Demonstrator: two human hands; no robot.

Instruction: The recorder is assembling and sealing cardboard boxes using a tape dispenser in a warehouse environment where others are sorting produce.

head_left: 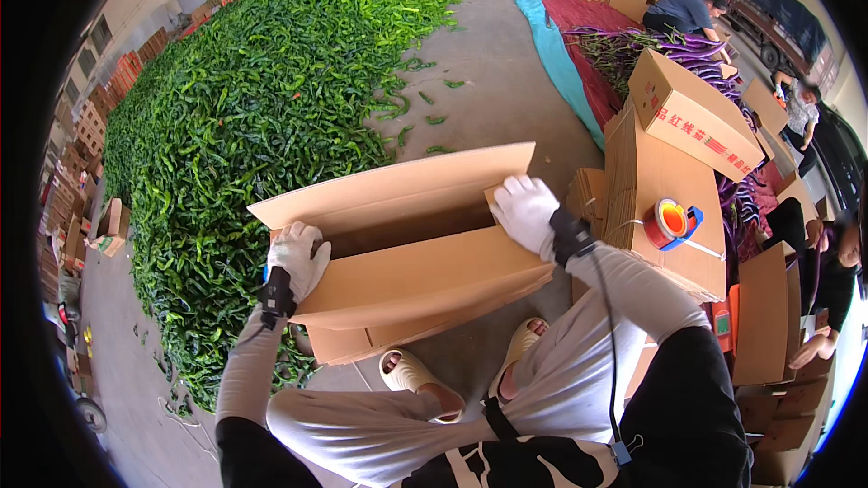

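You're apparently opening out the cardboard carton (434, 276) beside the green peppers (262, 81), left hand (300, 260) and right hand (526, 214) pinching its opposite ends; the next move is probably calling for steady support

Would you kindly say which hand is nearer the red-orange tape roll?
Right: the white-gloved right hand holds the right end of the brown cardboard box, left of the tape roll; the white-gloved left hand is farther left, at the opposite end.
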